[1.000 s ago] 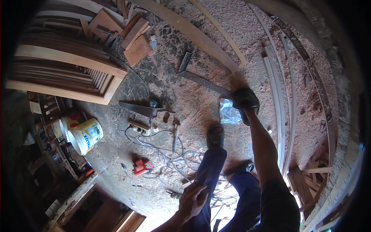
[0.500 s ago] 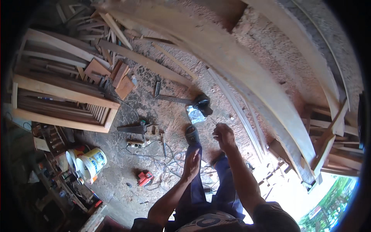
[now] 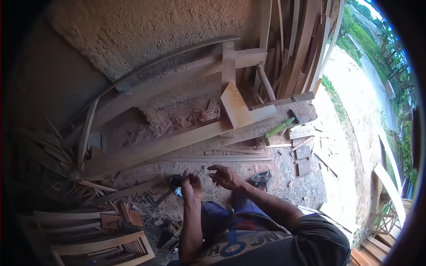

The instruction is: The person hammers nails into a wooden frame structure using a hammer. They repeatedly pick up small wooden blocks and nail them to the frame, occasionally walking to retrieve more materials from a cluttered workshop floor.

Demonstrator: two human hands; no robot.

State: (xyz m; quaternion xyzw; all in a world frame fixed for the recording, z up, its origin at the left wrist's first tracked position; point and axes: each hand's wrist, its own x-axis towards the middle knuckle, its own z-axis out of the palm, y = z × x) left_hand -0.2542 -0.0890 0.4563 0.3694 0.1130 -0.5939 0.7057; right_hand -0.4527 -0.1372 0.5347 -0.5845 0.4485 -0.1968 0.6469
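My left hand is raised in front of my body, its fingers curled in; what they hold, if anything, is too small to make out. Close by on its right, my right hand points toward it with the index finger stretched out and a gap below that finger. I see nothing in the right hand. Past both hands lies a long wooden beam, with a pale, pointed board across it. A hammer with a green handle rests on the wood at the right.
Thin strips lie on the floor before the beam. Grey offcuts are scattered at right. Tall planks lean at the back. A slatted wooden frame stands at lower left. A dark object lies beside my left hand.
My view has swung right, bringing the beam, hammer and outdoor ground into sight. My hands have come nearer together. The thin stick seen in my right hand earlier no longer shows there.
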